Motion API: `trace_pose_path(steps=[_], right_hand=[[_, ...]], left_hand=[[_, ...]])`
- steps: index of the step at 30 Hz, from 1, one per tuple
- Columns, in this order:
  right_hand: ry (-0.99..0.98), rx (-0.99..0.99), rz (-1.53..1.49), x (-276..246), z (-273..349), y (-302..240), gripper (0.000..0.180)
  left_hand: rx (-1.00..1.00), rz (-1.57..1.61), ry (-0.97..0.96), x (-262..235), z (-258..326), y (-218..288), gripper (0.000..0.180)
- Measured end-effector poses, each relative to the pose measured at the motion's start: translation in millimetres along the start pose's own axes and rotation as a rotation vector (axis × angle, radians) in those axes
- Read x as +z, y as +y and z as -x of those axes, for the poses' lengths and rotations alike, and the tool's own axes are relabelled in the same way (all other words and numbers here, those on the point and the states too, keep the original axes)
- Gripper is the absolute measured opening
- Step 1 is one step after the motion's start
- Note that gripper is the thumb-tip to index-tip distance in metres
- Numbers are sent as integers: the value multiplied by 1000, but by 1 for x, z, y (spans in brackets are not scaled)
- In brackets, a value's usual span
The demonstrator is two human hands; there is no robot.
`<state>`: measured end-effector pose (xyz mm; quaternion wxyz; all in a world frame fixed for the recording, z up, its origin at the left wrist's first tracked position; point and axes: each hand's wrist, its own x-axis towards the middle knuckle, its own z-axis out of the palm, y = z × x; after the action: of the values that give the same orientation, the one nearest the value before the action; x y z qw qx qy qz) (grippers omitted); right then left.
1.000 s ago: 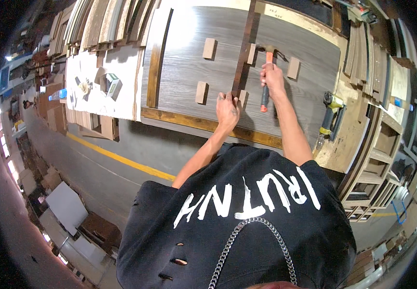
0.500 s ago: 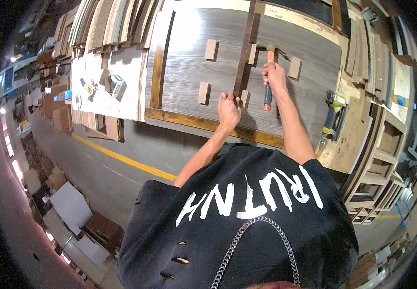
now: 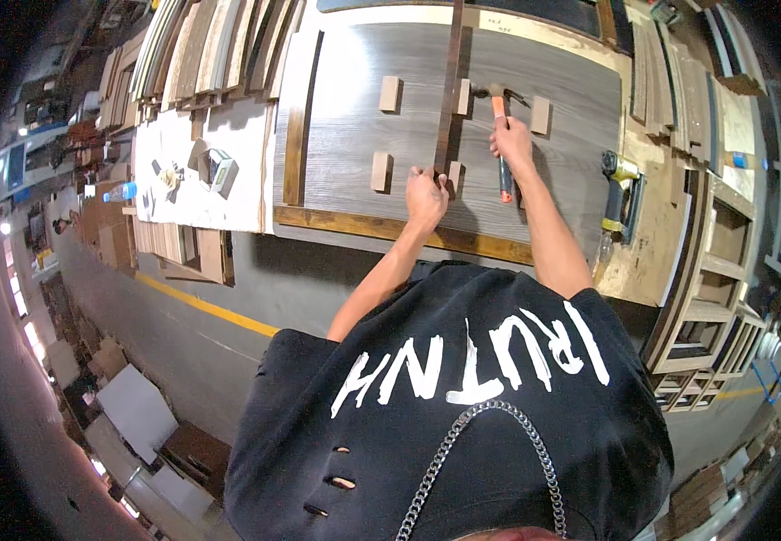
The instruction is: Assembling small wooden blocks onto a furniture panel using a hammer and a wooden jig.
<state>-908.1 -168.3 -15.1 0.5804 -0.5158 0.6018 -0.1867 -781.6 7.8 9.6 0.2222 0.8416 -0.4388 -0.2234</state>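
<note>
My right hand (image 3: 512, 140) is closed around the orange-and-black handle of a hammer (image 3: 498, 106). The hammer's head is at the far end, over the grey wood-grain panel (image 3: 345, 117) and beside a small wooden block (image 3: 463, 96). My left hand (image 3: 428, 196) has its fingers closed at the near end of a long dark wooden strip (image 3: 450, 108), which runs away from me across the panel. Other small blocks stand around it: one (image 3: 456, 176) right by my left hand, one (image 3: 542, 115) right of the hammer, and two (image 3: 391, 94) on the left.
Brown-stained rails (image 3: 363, 223) edge the panel. A yellow-and-black nail gun (image 3: 620, 194) lies to the right. On the left, a white surface (image 3: 160, 135) bears a box and small items, with stacked boards (image 3: 219, 45) behind. Wooden frames (image 3: 710, 270) lean at the right.
The whole view has shifted slightly. My right hand and the hammer have tilted a little, the handle end swinging right. My left hand stays at the strip's near end.
</note>
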Motion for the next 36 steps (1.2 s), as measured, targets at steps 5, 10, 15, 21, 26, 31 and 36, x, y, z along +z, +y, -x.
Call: trace_pose_path(steps=[5, 10, 15, 21, 26, 31, 36], right_hand=[[407, -333, 604, -21, 60, 0, 33], [411, -354, 505, -45, 108, 42, 26], [439, -349, 539, -43, 138, 72, 24], [557, -417, 596, -36, 143, 95, 25], [609, -436, 612, -32, 137, 99, 27], [579, -421, 608, -32, 137, 96, 27], [591, -442, 592, -34, 136, 99, 26]], left_hand=[[-147, 156, -141, -27, -15, -23, 31], [14, 203, -46, -37, -62, -18, 39], [200, 168, 24, -16, -100, 2, 40], [136, 61, -103, -9, -105, -2, 36], [121, 57, -123, -12, -110, 4, 35], [111, 17, -74, -18, -123, 6, 36], [137, 64, -147, -20, -115, 4, 38]])
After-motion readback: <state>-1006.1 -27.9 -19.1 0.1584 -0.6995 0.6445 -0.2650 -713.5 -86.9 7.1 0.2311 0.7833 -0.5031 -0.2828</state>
